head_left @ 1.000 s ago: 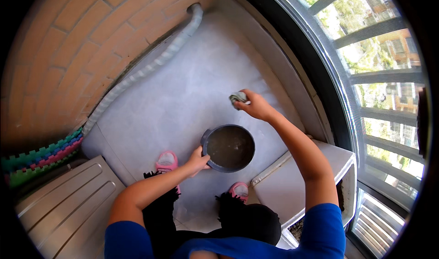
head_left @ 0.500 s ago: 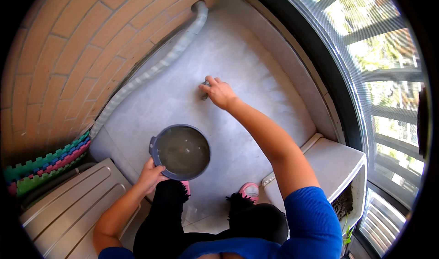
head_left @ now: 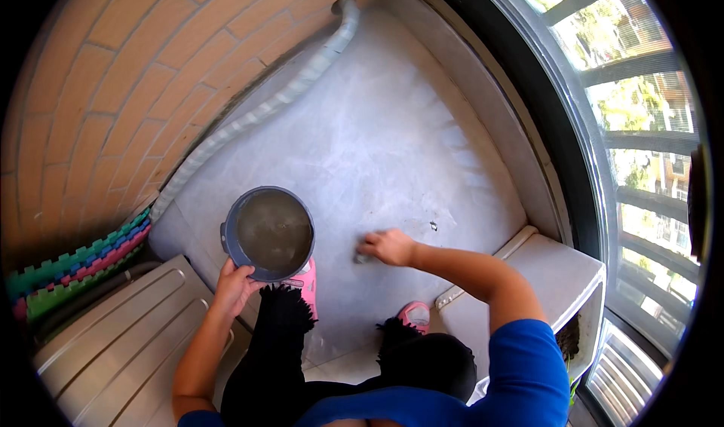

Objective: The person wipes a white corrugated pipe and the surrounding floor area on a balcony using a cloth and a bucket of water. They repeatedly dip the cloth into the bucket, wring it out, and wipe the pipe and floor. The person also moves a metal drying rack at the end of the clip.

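My left hand (head_left: 235, 280) grips the near rim of a round grey basin (head_left: 228, 235), thumb over the edge. Murky grey-brown water (head_left: 273, 229) fills much of the basin, which I hold slightly left of my left foot. Low over the pale grey floor (head_left: 377, 156), my right hand (head_left: 388, 247) is closed around a small greyish rag (head_left: 362, 258) pressed to the surface. Only a bit of the rag shows past my fingers, and it is blurred. A small dark-and-white speck (head_left: 434, 226) lies on the floor to the right of that hand.
A ribbed grey hose (head_left: 249, 118) runs along the brick wall (head_left: 121, 88). Interlocking foam mats (head_left: 83, 265) and a grooved beige panel (head_left: 128, 336) stand at the left. A white planter box (head_left: 528, 269) is at the right, below the barred window (head_left: 641, 125). I wear pink shoes (head_left: 414, 315).
My right hand has come nearer to me and slightly right across the floor with the rag. The basin has moved left and a little away, uncovering my left shoe and the floor speck.
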The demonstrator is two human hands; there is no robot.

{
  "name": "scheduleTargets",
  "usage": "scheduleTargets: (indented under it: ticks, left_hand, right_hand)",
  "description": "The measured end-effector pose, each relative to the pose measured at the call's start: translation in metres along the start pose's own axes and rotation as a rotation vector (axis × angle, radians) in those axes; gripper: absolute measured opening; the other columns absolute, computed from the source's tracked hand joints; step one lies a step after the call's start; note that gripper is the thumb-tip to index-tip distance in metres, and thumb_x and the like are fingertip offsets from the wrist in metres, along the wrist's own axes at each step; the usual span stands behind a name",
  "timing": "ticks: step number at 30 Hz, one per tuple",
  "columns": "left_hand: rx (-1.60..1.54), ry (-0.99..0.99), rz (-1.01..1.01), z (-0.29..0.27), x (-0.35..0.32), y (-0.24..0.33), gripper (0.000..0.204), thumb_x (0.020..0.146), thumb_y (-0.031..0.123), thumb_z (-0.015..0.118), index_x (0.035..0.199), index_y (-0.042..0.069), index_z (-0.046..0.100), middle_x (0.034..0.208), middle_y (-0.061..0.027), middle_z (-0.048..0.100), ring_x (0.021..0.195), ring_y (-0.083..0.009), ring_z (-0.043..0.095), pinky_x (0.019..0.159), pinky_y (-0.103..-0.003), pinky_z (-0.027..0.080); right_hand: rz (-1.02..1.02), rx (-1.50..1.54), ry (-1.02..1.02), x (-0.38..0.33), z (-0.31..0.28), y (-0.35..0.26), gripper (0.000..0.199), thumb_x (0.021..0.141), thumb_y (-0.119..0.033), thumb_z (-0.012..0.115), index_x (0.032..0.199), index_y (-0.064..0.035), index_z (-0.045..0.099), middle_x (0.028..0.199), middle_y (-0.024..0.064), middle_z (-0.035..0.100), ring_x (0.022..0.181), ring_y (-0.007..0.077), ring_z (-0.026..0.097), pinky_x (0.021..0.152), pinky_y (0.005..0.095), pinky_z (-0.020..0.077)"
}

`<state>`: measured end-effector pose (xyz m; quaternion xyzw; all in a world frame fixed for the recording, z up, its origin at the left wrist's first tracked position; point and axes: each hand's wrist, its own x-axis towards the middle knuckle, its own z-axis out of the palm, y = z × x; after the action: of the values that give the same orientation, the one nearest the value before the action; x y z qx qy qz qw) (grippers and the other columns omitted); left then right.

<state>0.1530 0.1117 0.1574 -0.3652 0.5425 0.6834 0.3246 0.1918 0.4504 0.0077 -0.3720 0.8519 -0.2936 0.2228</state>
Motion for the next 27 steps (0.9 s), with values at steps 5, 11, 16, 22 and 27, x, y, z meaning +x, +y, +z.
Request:
scheduleTargets:
  ticks: [5,11,16,22,27]
  left_hand:
    - [-0.016,0.006,0.002,0.005,0.007,-0.008,0.04,0.079,-0.006,0.037,0.118,0.003,0.036,0.111,-0.0171,0.05,0.097,-0.0331,0.055,0.078,-0.049,0.049]
    - [0.002,-0.105,-0.084,0.03,0.017,-0.027,0.043,0.079,-0.007,0.037,0.121,0.004,0.034,0.114,-0.0169,0.048,0.099,-0.0318,0.054,0.078,-0.047,0.05]
    - [0.059,-0.138,-0.093,0.046,0.019,-0.042,0.044,0.079,-0.006,0.038,0.122,0.002,0.033,0.114,-0.0171,0.046,0.098,-0.0305,0.055,0.077,-0.046,0.051]
    - [0.045,-0.184,-0.129,0.059,0.023,-0.041,0.05,0.08,-0.008,0.034,0.128,0.005,0.027,0.116,-0.016,0.045,0.103,-0.0318,0.052,0.084,-0.048,0.047]
    - [0.123,-0.172,-0.093,0.064,0.053,-0.046,0.049,0.079,-0.008,0.034,0.127,0.005,0.026,0.116,-0.0166,0.043,0.104,-0.0331,0.051,0.086,-0.05,0.046]
  right_hand:
    - [0.19,-0.067,0.042,0.004,-0.058,0.004,0.014,0.077,-0.011,0.047,0.089,-0.0131,0.055,0.088,0.0115,0.053,0.064,0.0272,0.058,0.053,0.0394,0.048]
    - [0.637,-0.238,0.558,0.092,-0.126,0.12,0.023,0.08,-0.013,0.046,0.102,-0.0191,0.049,0.083,0.0133,0.055,0.065,0.0336,0.058,0.056,0.0432,0.0465]
    - [0.338,-0.272,0.396,0.106,-0.092,0.087,0.022,0.078,-0.014,0.051,0.098,-0.021,0.056,0.082,0.01,0.054,0.065,0.0284,0.059,0.054,0.0396,0.0473]
    - [0.049,-0.189,0.091,-0.002,-0.045,0.037,0.027,0.074,-0.015,0.056,0.1,-0.0204,0.058,0.088,0.0053,0.055,0.062,0.0215,0.06,0.049,0.0348,0.0479]
    - [0.099,-0.116,0.02,-0.044,-0.046,0.028,0.025,0.071,-0.014,0.057,0.095,-0.0198,0.059,0.077,0.0055,0.053,0.059,0.0256,0.058,0.049,0.0374,0.0473]
